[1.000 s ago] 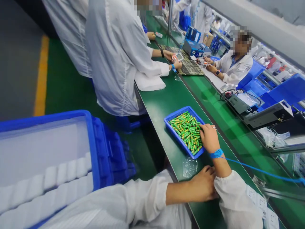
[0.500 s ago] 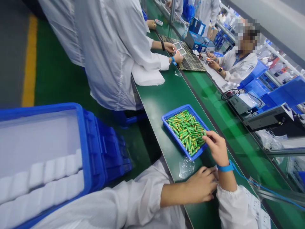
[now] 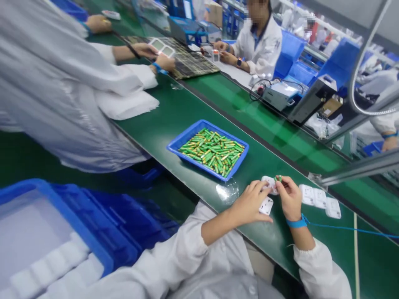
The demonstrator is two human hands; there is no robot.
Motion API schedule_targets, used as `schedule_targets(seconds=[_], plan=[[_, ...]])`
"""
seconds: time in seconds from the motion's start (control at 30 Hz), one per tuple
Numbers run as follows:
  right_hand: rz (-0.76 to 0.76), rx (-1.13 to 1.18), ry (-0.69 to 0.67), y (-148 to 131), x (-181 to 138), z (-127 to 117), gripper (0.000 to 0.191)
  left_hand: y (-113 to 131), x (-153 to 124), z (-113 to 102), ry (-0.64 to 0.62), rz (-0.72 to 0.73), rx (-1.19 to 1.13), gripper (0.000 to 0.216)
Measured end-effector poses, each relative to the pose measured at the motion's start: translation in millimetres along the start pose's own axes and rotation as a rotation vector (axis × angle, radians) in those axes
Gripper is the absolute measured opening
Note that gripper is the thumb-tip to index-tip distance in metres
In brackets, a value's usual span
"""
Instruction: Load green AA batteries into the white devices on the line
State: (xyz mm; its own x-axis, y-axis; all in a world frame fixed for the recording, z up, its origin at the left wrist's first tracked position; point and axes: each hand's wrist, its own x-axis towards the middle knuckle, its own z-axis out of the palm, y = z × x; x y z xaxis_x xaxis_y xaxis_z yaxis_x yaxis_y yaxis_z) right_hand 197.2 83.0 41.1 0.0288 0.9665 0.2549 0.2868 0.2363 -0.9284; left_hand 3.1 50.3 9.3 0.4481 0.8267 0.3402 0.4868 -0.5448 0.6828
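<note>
My right hand (image 3: 289, 197), a blue wrist strap below it, is closed in a pinch on green batteries (image 3: 278, 178). The batteries are held over a white square plastic casing (image 3: 268, 182) on the green bench. My left hand (image 3: 251, 200) lies with fingers stretched and spread, its fingertips at that casing. Between its thumb and fingers sits a second white casing (image 3: 266, 205), partly covered by the hand. Beyond my hands stands a blue tray (image 3: 175, 146) full of loose green and gold batteries. Clear plastic film (image 3: 227, 191) lies between tray and left hand.
Several white casings (image 3: 307, 195) lie right of my right hand; the blue strap cord (image 3: 343, 226) runs rightward. A co-worker (image 3: 62, 91) stands at left, holding white-framed parts. Another person (image 3: 262, 45) sits across the bench. Blue crates (image 3: 102, 224) stand at lower left.
My right hand has moved from the battery tray back to the white casings, with green batteries in its fingers. My left hand now spreads over the casings. The camera view has turned right.
</note>
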Motion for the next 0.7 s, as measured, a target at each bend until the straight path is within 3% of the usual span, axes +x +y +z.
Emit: schedule_targets(seconds=[0.2, 0.43, 0.7], plan=[[0.137, -0.108, 0.103, 30, -38, -21, 0.032, 0, -4, -2, 0.011, -0.047, -0.015, 0.068], [0.122, -0.199, 0.172, 31, -33, -12, 0.034, 1, -4, -3, -0.051, -0.022, 0.055, 0.056], [0.099, -0.146, 0.172, 35, -38, -8, 0.031, -2, -4, -4, -0.096, -0.027, 0.078, 0.052]])
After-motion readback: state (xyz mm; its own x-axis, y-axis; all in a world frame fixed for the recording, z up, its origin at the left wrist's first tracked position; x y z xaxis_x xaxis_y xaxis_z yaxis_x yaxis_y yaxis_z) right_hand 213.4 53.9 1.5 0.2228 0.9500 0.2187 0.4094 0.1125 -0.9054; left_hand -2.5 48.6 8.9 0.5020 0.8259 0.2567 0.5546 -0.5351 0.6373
